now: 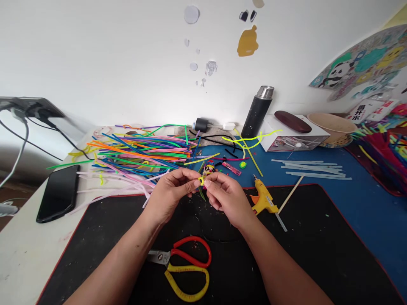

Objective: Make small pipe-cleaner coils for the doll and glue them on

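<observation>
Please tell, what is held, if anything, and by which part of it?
A small yellow loop, pinched at its left side by the left hand and its right side by the right hand.

Glue gun [266, 201]: across the front mat's [302, 245] far edge
Loop [201, 181]: left of gun, between left hand [174, 189] and right hand [228, 194]
Scissors [206, 281]: left of gun, nearer
Phone [59, 195]: far left of gun
Pipe cleaners [152, 149]: left of gun, farther back
Flask [257, 114]: behind gun
Glue sticks [313, 168]: right of gun, farther back
</observation>
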`<state>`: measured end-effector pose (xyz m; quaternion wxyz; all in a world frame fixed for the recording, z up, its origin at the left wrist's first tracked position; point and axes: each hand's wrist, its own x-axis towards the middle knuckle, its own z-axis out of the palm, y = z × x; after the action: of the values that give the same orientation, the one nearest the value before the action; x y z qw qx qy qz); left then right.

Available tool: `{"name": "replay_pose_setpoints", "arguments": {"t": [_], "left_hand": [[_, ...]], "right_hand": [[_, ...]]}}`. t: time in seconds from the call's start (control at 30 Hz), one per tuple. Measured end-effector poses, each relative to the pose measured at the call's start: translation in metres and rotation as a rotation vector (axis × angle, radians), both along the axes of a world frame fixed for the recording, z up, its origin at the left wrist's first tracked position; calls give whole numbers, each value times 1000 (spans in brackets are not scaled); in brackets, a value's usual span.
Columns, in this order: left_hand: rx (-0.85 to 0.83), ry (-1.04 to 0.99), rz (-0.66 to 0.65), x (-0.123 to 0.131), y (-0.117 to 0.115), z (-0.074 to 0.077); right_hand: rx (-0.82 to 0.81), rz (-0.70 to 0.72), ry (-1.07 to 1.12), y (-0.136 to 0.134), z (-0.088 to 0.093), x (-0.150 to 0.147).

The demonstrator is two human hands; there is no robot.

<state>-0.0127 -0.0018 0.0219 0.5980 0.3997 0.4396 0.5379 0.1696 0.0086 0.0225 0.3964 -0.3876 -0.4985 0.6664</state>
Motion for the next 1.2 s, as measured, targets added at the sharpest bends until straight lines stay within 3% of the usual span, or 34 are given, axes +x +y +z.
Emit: {"name": "replay_pose_setpoints", "arguments": {"t": [1.2], "left_hand": [[40, 60, 10, 3, -3, 4]], "right_hand": [[46, 24, -44, -2, 3, -2]]}}
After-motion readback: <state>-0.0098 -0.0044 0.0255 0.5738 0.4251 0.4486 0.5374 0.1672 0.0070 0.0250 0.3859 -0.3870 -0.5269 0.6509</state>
